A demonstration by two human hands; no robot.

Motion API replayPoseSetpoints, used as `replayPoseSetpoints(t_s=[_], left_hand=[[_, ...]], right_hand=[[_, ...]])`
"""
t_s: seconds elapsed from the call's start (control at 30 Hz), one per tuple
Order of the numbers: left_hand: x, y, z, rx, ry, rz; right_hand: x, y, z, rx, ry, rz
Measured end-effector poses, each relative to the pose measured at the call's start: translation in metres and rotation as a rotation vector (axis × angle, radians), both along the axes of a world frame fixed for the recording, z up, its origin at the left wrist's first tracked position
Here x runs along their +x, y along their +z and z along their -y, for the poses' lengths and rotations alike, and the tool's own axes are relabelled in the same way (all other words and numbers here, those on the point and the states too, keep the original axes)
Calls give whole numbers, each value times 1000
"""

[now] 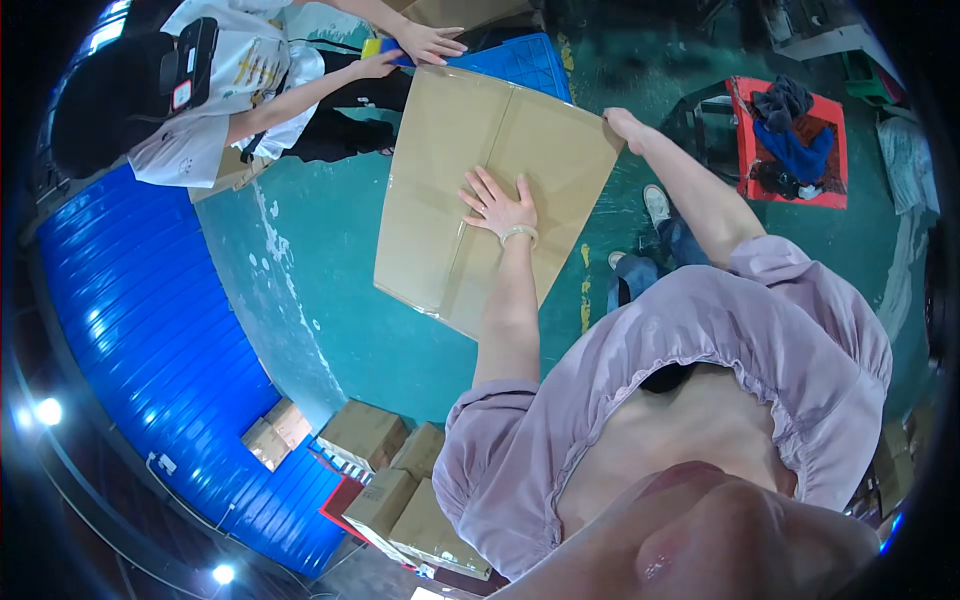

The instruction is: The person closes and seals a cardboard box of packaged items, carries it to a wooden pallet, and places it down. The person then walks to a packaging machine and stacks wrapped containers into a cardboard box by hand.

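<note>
A large brown cardboard box stands in front of me, with a strip of tape running along the middle of its top. My left hand lies flat on that top, fingers spread, a pale bangle at the wrist. At the box's far right corner, my right hand is closed on the edge, its fingertips partly hidden. Across the box, a co-worker's hand rests at the far edge. The other holds a yellow-and-blue tool, possibly a tape dispenser.
A blue plastic crate stands just beyond the box. To the right, dark and blue cloths lie on a red-edged stand. Several cardboard cartons are stacked at the lower left, near a blue ribbed wall. The co-worker stands at the upper left.
</note>
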State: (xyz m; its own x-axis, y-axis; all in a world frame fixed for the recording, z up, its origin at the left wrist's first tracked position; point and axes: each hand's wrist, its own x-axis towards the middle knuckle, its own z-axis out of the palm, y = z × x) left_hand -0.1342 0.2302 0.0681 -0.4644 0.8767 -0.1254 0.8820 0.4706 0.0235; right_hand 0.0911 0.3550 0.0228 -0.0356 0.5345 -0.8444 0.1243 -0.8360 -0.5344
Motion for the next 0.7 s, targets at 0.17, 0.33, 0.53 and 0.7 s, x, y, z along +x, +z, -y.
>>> replayPoseSetpoints(t_s=[0.17,0.33,0.53,0.7], left_hand=[[-7,6,1,-36,36,-17],[-10,4,3,-12,18,-42],[-7,3,3,-9,12,-22],[-10,4,3,3,14,-15]], right_hand=[[-24,18,-21,26,539,129],[-31,24,-30,70,691,156],[-55,25,-50,160,678,92],[-80,18,-44,1080,320,279]])
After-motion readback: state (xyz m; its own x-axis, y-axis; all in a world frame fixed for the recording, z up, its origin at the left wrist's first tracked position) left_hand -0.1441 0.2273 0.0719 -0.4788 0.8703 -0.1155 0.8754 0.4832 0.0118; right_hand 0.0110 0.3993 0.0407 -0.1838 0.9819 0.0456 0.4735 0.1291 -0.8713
